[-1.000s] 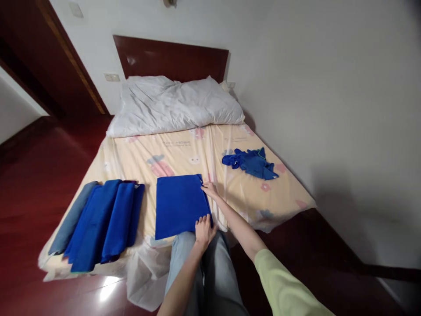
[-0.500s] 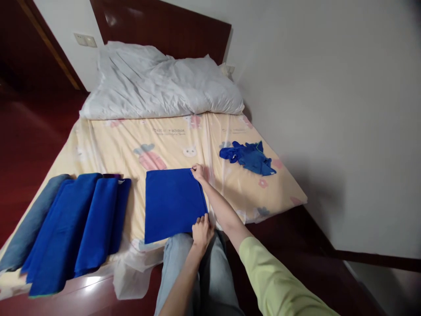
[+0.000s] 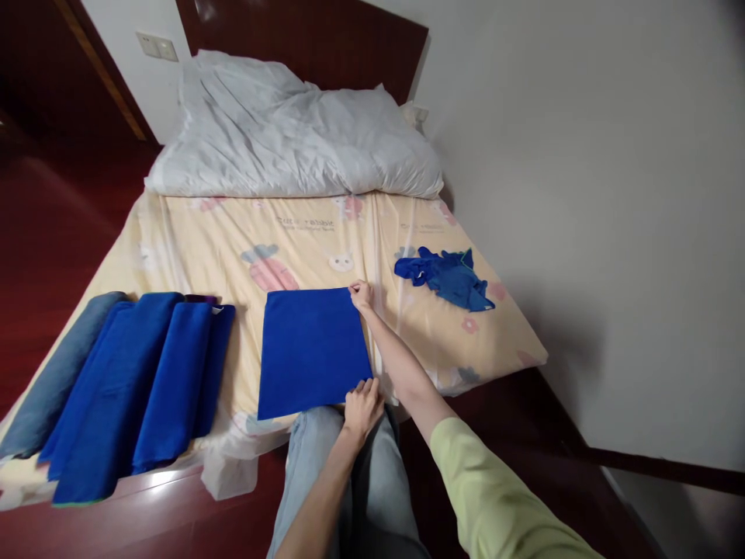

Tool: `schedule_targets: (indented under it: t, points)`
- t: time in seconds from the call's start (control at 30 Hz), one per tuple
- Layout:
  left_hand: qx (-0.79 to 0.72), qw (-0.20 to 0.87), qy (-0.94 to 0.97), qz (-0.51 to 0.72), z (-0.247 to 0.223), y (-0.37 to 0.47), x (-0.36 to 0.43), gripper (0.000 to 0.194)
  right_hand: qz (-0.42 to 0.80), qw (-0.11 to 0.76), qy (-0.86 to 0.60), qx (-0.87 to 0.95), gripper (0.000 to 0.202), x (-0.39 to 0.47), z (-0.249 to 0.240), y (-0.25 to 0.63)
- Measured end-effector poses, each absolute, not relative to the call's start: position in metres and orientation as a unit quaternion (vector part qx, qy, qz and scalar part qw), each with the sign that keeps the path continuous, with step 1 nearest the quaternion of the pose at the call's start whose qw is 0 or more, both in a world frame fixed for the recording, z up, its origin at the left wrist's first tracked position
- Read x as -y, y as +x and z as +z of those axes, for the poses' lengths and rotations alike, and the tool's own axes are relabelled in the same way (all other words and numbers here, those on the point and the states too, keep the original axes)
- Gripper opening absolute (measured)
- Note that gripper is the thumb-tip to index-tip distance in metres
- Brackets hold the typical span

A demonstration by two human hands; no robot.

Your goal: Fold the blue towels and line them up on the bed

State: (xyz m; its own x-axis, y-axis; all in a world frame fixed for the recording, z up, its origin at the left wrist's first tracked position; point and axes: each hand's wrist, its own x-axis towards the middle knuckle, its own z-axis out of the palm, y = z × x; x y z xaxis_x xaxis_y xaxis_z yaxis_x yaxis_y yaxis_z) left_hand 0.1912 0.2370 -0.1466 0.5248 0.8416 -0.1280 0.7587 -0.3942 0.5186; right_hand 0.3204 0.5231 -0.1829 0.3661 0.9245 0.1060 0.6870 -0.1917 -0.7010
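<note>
A blue cloth (image 3: pixel 314 353), folded into a rough square, lies flat on the bed near its front edge. My right hand (image 3: pixel 361 295) pinches the cloth's far right corner. At the near right corner, my left hand (image 3: pixel 364 404) is closed on the cloth's edge, just above my knees. Several folded blue cloths (image 3: pixel 116 388) lie side by side on the left part of the bed. To the right, beyond my right hand, is a crumpled blue cloth heap (image 3: pixel 448 276).
The bed (image 3: pixel 203 241) has a yellow patterned sheet. A white quilt (image 3: pixel 296 140) is bunched against the dark headboard (image 3: pixel 314 46). A white wall (image 3: pixel 582 194) rises along the right side. White plastic (image 3: pixel 230 472) hangs at the front edge.
The view has shifted slightly, so the bed appears higher in the frame. Both hands remain at the right corners of the square cloth, whose right edge looks straighter.
</note>
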Motion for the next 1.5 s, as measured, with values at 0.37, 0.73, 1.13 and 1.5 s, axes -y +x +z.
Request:
schedule_targets:
  t: [0.37,0.73,1.13,1.5]
  points:
    - [-0.490,0.271,0.827,0.057,-0.151,0.196,-0.239,0.023,0.128,0.298,-0.750,0.577,0.028,-0.498,-0.160,0.310]
    - [-0.392,0.262,0.882,0.016,-0.156,0.196,-0.236,0.026,0.084,0.096,-0.651,0.749,0.064,-0.439,-0.176,0.278]
    - [-0.418,0.411,0.784,0.202,-0.121,0.137,-0.210,0.027,0.096,0.063,-0.624,0.773,0.064,-0.344,-0.160,0.289]
    - [-0.748,0.319,0.523,0.255,-0.123,-0.036,-0.251,0.030,0.013,0.209,-0.694,0.689,0.058,-0.106,-0.191,0.283]
